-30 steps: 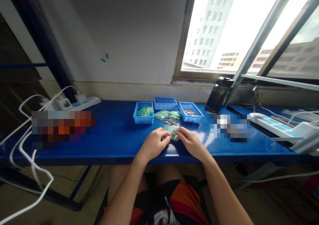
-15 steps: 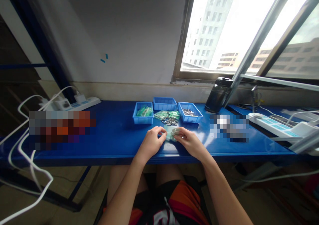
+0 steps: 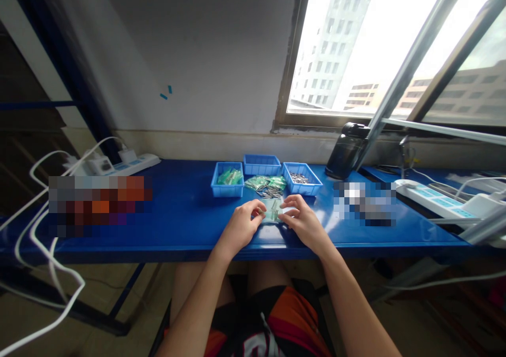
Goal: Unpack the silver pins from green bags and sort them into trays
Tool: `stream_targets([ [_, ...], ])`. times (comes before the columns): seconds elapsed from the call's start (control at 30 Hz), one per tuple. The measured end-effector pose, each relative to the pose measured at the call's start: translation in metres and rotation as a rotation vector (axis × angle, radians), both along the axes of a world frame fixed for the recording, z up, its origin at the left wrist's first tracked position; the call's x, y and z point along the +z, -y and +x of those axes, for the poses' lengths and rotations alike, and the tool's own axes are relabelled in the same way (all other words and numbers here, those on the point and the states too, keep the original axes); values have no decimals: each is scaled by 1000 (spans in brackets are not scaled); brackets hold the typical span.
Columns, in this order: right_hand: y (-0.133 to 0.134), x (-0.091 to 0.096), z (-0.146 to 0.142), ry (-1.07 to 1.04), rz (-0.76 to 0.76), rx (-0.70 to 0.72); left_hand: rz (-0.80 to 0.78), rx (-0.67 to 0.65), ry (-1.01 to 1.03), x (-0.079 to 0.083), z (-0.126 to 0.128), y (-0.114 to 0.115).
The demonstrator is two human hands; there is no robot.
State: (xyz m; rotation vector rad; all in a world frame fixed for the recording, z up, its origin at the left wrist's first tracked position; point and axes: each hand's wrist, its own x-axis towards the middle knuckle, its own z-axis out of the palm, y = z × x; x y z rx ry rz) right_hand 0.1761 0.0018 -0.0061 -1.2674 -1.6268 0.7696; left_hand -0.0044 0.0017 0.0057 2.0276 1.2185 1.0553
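Observation:
My left hand (image 3: 242, 225) and my right hand (image 3: 303, 222) meet over the blue table (image 3: 177, 214), both pinching a small clear green-tinted bag (image 3: 272, 210) with thin dark pieces inside. The bag is held flat between the fingertips, just above the table top. Behind the hands lies a loose heap of green bags and small metal pins (image 3: 266, 185). Three blue trays stand there: the left tray (image 3: 227, 180) holds green bags, the middle tray (image 3: 261, 164) looks empty from here, and the right tray (image 3: 302, 179) holds metal pins.
A black device (image 3: 347, 149) leans by the window frame at the back right. White power strips with cables lie at the far left (image 3: 118, 163) and far right (image 3: 430, 196). Two blurred patches sit on the table. My knees show under the front edge.
The bag sat bunched between my fingertips a second ago; now it is spread flat between both hands. My hands have shifted slightly away from me and a little apart.

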Motion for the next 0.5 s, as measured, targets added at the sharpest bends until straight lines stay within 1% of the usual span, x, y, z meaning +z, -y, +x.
stream_targets([
  [0.1, 0, 0, -1, 93, 31, 0, -7, -9, 16, 0, 0, 1],
  [0.23, 0, 0, -1, 218, 143, 11, -2, -11, 69, -3, 0, 0],
  [0.37, 2, 1, -2, 249, 128, 87, -38, 2, 156, -5, 0, -1],
  [0.5, 7, 7, -4, 250, 82, 128, -37, -85, 140, -2, 0, 2],
])
